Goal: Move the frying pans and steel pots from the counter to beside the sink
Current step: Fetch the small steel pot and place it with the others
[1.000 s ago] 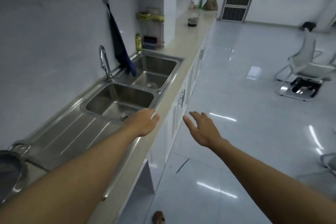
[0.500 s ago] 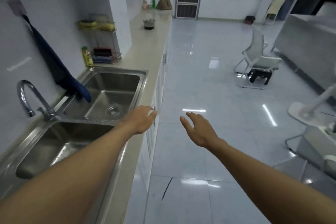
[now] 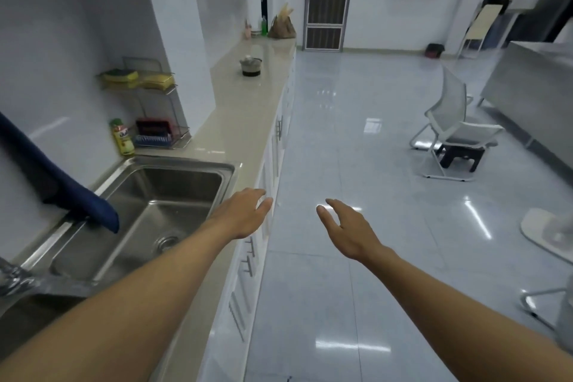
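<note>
A small steel pot (image 3: 250,65) with a lid stands far down the beige counter (image 3: 242,121), well beyond my reach. The steel double sink (image 3: 161,195) lies at the left, its far basin in full view. My left hand (image 3: 245,214) hovers over the counter's front edge beside that basin, fingers apart and holding nothing. My right hand (image 3: 344,229) is stretched out over the floor, also open and holding nothing. No frying pan is in view.
A dark blue cloth (image 3: 62,186) hangs into the sink. A wire rack (image 3: 148,108) with sponges and a yellow bottle (image 3: 122,136) stand behind the basin. A white chair (image 3: 452,133) over a dark stool, a fan base (image 3: 545,229) and a steel table (image 3: 533,84) stand to the right.
The view has swung right and moved forward along the counter; the tap and the pot at the bottom left have left the frame. Both hands stay outstretched and holding nothing.
</note>
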Motion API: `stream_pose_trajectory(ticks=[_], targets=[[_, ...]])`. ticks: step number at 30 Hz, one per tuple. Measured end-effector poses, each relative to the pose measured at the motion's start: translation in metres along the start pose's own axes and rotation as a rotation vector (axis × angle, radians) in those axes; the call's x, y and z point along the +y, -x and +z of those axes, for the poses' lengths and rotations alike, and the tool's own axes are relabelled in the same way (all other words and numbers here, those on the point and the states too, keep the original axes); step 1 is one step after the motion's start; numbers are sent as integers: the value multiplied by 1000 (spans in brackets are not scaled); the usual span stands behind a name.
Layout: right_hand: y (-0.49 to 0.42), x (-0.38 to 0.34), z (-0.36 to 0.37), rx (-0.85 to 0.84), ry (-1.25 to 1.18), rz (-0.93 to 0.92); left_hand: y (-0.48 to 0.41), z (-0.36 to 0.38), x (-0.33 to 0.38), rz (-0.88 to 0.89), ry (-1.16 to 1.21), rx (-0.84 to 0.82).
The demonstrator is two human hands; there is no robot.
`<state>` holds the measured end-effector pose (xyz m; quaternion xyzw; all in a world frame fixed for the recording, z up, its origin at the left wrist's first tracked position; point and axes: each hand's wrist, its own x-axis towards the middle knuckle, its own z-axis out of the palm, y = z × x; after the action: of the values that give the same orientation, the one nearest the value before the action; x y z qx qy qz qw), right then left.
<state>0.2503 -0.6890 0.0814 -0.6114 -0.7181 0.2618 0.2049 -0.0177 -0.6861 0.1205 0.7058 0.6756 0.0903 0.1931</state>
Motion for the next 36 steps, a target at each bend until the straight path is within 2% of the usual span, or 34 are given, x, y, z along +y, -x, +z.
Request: stream_pose_trajectory(ticks=[13, 36], targets=[[-196, 59, -45, -46, -28, -21, -188, -9, 25, -79, -7, -22], [-569, 59, -63, -48, 27, -16, -564, -90, -7, -17, -34, -43]])
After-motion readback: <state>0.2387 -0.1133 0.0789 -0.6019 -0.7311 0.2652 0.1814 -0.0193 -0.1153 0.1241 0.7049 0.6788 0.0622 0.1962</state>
